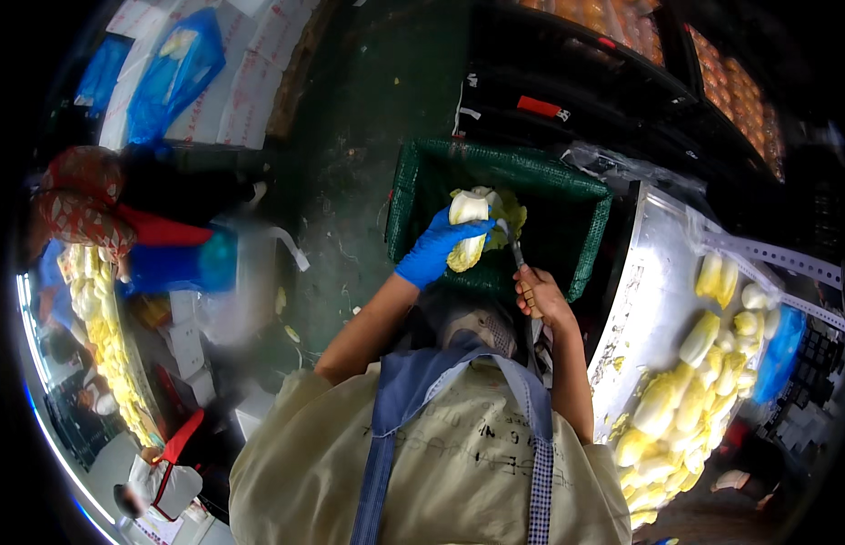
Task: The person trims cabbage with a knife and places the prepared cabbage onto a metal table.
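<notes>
My left hand (436, 245), in a blue glove, holds a small napa cabbage (467, 228), white base away from me and yellow leaf tips towards me. Bare, my right hand (544, 298) grips the handle of a knife (516, 246), its metal blade pointing at the cabbage. Beyond both hands, a loose yellow-green cabbage leaf (512, 211) shows beside the cabbage; whether it is attached cannot be told. All this is over a bin lined with green woven plastic (593, 238), whose dark inside is hard to make out.
On my right, a metal table (640, 300) bears many napa cabbages (668, 402). Black crates (572, 88) stand beyond the bin. People (88, 197) work at the left by another cabbage-laden table. White cartons (238, 88) are stacked at the upper left. Scraps lie on the green floor (341, 204).
</notes>
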`<state>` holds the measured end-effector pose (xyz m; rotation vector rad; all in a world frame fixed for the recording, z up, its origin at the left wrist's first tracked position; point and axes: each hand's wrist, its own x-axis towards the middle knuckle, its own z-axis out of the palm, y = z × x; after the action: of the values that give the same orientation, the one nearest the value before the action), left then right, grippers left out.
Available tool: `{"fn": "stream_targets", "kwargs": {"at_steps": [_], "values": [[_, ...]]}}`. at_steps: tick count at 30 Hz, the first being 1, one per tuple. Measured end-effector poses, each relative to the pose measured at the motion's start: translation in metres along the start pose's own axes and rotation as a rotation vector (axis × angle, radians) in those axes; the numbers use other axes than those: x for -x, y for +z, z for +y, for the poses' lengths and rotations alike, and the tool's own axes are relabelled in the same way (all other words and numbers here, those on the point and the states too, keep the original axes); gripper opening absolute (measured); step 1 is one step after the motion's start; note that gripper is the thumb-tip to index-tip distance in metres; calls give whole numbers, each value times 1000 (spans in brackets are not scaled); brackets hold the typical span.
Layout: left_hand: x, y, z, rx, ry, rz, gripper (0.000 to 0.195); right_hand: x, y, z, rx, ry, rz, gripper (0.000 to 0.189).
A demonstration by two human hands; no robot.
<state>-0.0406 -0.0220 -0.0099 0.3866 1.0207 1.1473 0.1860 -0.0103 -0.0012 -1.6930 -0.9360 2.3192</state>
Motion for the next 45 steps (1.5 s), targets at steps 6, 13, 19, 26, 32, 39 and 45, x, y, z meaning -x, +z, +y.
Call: {"fn": "stream_targets", "kwargs": {"at_steps": [6, 13, 19, 26, 32, 39, 45], "values": [[6, 8, -1, 200, -28, -63, 40, 24, -17, 4, -307, -84, -205, 36], [5, 21, -8, 318, 16, -79, 45, 44, -25, 24, -71, -62, 194, 35], [17, 46, -14, 293, 22, -36, 45, 64, -64, 44, -72, -32, 276, 34], [20, 60, -46, 399, -5, 28, 45, 117, -78, 47, 181, -105, 326, 35], [28, 98, -42, 696, -51, -65, 43, 135, -75, 28, 205, -395, 346, 33], [26, 140, -50, 803, -261, -207, 50, 111, -66, 25, 56, -841, 357, 40], [23, 161, -83, -115, -6, -470, 49, 110, -72, 20, 189, -1041, 378, 77]]}}
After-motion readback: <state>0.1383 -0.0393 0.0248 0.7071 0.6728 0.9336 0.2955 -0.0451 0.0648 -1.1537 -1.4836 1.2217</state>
